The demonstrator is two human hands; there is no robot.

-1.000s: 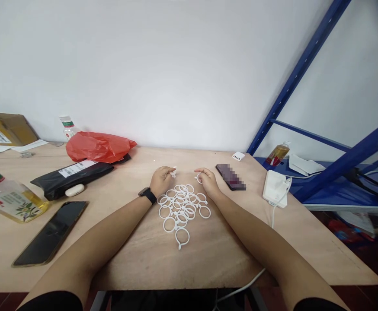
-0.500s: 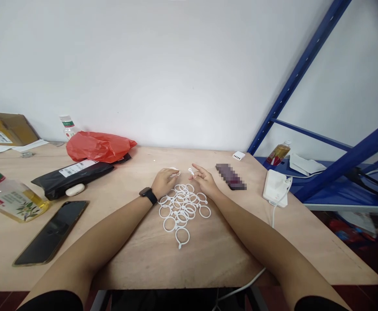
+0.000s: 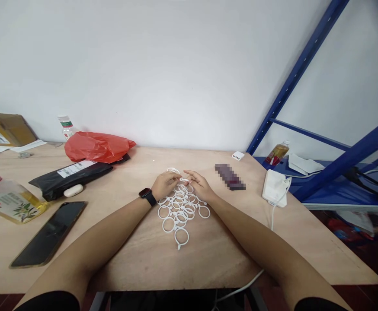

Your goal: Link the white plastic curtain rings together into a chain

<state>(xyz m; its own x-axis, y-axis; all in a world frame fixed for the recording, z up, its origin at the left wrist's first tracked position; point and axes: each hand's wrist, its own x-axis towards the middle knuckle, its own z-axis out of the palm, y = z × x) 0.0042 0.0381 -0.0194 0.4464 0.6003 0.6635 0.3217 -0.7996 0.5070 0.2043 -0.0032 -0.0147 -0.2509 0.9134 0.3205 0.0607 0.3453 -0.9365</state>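
Note:
A heap of several white plastic rings (image 3: 180, 208) lies on the wooden table (image 3: 208, 255) in front of me. My left hand (image 3: 165, 183), with a black watch on its wrist, and my right hand (image 3: 199, 185) meet at the far edge of the heap. Their fingertips pinch a small white ring (image 3: 184, 179) between them. Another white ring (image 3: 173, 170) lies just beyond my left hand's fingers.
A dark phone (image 3: 49, 233), a black parcel (image 3: 68, 176), a red plastic bag (image 3: 96, 147), an oil bottle (image 3: 9, 199) and a cardboard box (image 3: 4, 129) lie to the left. To the right are a second phone (image 3: 230, 176), a white charger with cable (image 3: 275, 188) and blue shelving (image 3: 338, 164).
My two hands were apart, each holding a white piece. They have moved together over the far edge of the ring heap and now pinch one ring between them.

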